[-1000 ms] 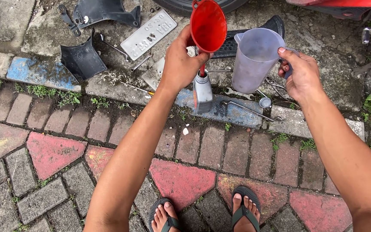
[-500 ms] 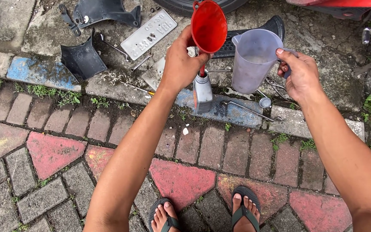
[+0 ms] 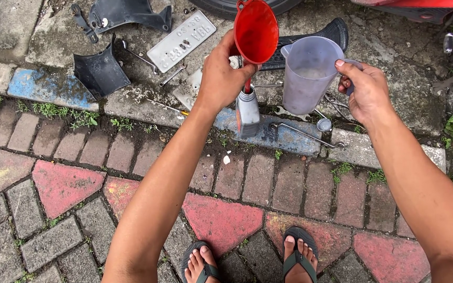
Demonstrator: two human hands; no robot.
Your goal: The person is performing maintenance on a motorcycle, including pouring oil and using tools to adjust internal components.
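My left hand [image 3: 222, 73] grips a red funnel [image 3: 256, 32] by its neck, with the spout set into a grey bottle [image 3: 248, 114] that stands on the kerb. My right hand [image 3: 365, 90] holds the handle of a translucent measuring jug [image 3: 309, 73], upright just right of the funnel. A small amount of pale liquid shows at the jug's bottom. Funnel and jug are close but apart.
Black plastic panels [image 3: 99, 71], [image 3: 127, 11], a grey plate [image 3: 181, 41], a long wrench [image 3: 306, 135], a small cap [image 3: 323, 124] and loose tools lie on the concrete. A black footrest [image 3: 318, 32] and a tyre lie behind. My feet in sandals [image 3: 200, 264] stand on brick paving.
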